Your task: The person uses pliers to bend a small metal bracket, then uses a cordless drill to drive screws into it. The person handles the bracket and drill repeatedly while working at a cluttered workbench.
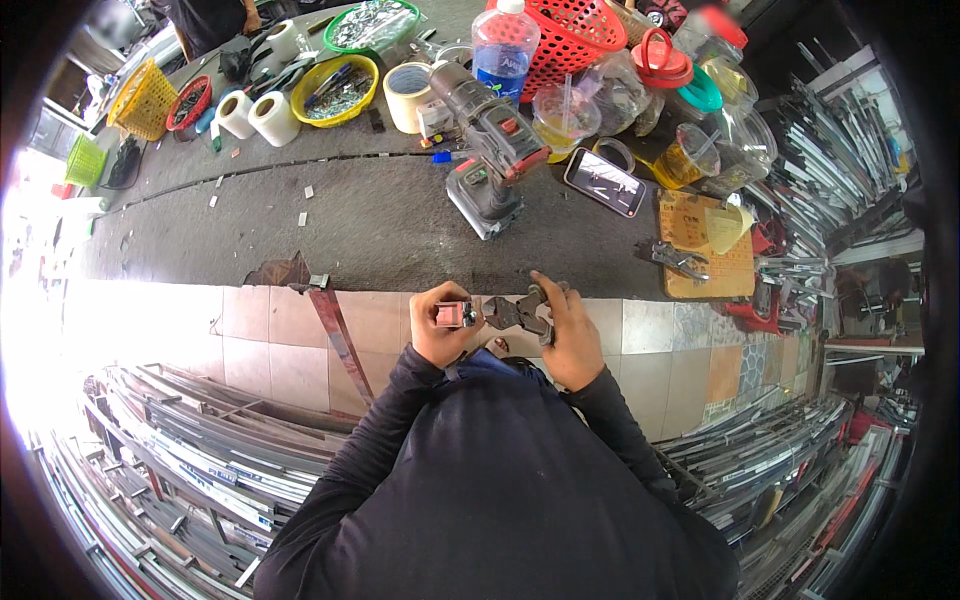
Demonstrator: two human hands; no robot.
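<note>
My left hand (437, 328) is closed around a small boxy piece (450, 315) with a pinkish-red face and a metallic end; its exact kind is unclear. In my right hand (573, 335) is a pair of dark pliers (512, 313), the fingers wrapped on its handles. Its jaws point left and come right up to the end of the small piece; whether they grip it cannot be made out. Both hands are just off the near edge of the dark-covered workbench (380, 230), in front of my body. A cordless drill (490, 150) stands on the bench ahead of them.
Right of the drill lie a phone (605, 182) and a yellow-brown board (685, 225) with another pair of pliers (680, 260) on it. Tape rolls (407, 95), a yellow basket (335, 90) of small parts and a bottle (505, 50) line the back. Metal profiles (190, 450) are racked beside me.
</note>
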